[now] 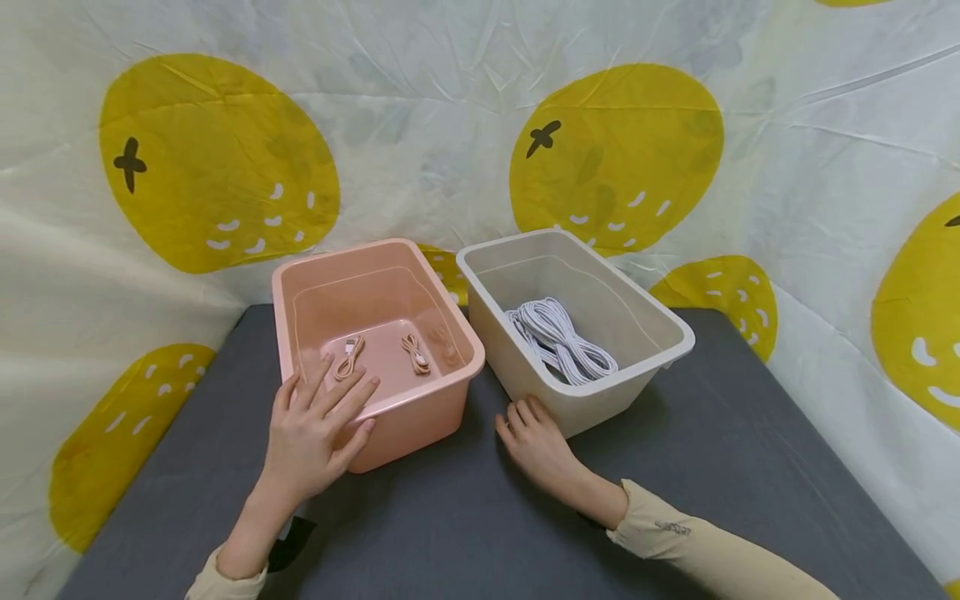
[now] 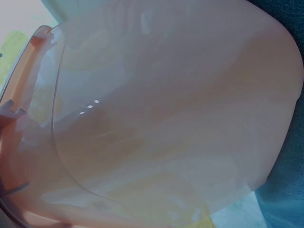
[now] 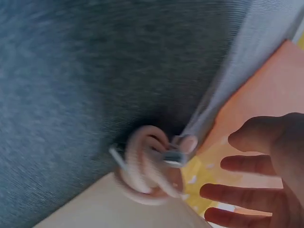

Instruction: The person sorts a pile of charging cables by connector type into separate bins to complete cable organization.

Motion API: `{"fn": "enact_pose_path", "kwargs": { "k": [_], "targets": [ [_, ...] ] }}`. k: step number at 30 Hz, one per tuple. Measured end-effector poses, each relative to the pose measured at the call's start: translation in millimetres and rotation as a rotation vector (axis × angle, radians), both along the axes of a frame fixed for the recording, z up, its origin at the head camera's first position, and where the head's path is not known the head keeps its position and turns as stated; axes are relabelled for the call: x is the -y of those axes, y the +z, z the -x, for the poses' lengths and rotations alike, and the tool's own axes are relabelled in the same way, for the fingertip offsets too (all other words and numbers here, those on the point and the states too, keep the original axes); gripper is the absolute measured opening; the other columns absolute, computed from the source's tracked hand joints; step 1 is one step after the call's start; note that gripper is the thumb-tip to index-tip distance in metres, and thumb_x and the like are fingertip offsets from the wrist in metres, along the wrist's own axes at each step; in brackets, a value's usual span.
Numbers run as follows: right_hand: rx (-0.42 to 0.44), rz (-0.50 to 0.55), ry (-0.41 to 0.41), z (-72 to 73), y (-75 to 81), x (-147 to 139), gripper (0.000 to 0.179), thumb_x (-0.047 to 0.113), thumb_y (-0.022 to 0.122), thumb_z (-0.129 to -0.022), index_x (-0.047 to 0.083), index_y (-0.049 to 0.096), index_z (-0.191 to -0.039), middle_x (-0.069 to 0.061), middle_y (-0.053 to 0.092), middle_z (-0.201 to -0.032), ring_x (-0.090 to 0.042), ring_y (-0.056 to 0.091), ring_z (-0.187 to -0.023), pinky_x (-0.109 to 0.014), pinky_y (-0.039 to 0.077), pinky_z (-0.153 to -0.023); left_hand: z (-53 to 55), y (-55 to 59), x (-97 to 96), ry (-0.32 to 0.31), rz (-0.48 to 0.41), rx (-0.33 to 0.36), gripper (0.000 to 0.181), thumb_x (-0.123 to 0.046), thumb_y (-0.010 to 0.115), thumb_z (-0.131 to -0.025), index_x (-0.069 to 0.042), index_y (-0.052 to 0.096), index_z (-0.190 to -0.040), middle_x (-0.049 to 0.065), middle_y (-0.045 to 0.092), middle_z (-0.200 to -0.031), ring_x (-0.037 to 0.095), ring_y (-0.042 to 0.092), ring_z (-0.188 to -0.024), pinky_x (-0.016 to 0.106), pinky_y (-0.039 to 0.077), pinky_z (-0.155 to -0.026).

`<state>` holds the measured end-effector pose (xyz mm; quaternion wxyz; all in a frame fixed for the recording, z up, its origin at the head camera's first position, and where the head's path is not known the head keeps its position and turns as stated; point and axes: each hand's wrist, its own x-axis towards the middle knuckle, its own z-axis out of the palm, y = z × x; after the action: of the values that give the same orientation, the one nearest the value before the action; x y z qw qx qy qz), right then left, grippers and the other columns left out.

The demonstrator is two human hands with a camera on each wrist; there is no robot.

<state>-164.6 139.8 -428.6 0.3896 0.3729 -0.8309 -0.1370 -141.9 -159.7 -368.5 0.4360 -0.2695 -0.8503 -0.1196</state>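
Observation:
My left hand (image 1: 311, 433) rests over the front-left rim of a pink bin (image 1: 408, 408), fingers straight and thumb spread. Inside that bin lie two small coiled beige-pink charging cables (image 1: 348, 358). In the left wrist view the pink bin's wall (image 2: 166, 118) fills most of the picture. My right hand (image 1: 536, 446) is low at the front-left corner of a beige bin (image 1: 600, 408). The right wrist view shows its fingers (image 3: 242, 192) extended and apart from a blurred pink coiled cable (image 3: 147, 168) beside the beige bin. From the head view, that cable is hidden.
Bundled white cables (image 1: 562, 337) lie in the beige bin. Both bins stand side by side on a dark grey cloth-covered table (image 1: 420, 542). A white curtain (image 1: 420, 183) with yellow fruit prints hangs behind. Something black (image 1: 292, 542) shows by the left wrist.

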Motion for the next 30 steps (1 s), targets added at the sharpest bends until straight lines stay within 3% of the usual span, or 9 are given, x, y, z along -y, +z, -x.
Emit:
{"fn": "enact_pose_path", "kwargs": {
  "k": [7,16,30],
  "targets": [
    [-0.007,-0.075,-0.015,5.2,-13.5,-4.0,0.023,0.013,0.045,-0.075,0.011,0.064,-0.086,-0.006,0.060,-0.075,-0.023,0.055,-0.080,-0.039,0.043,-0.087,0.1,0.0,0.3,-0.002,-0.008,0.007,0.049,-0.049,0.033,-0.090,-0.019,0.062,-0.115,0.007,0.064,-0.112,0.025,0.038,-0.128,0.059,0.027,-0.092],
    [-0.008,-0.070,0.012,10.1,-20.1,-5.7,0.021,0.010,0.047,-0.072,0.010,0.064,-0.084,-0.004,0.060,-0.069,-0.026,0.055,-0.083,-0.038,0.041,-0.090,-0.7,-0.3,0.6,0.006,-0.002,0.020,0.050,-0.051,0.031,-0.090,-0.020,0.061,-0.115,0.008,0.064,-0.112,0.030,0.038,-0.128,0.060,0.027,-0.092],
    [0.101,-0.119,0.007,3.0,-18.4,-5.3,0.022,0.010,0.044,-0.076,0.012,0.064,-0.086,-0.001,0.059,-0.073,-0.019,0.053,-0.074,-0.039,0.043,-0.086,-1.0,-1.9,1.7,0.016,0.011,0.073,0.051,-0.052,0.030,-0.091,-0.021,0.060,-0.117,0.008,0.063,-0.114,0.026,0.033,-0.132,0.061,0.027,-0.092]
  ]
}}
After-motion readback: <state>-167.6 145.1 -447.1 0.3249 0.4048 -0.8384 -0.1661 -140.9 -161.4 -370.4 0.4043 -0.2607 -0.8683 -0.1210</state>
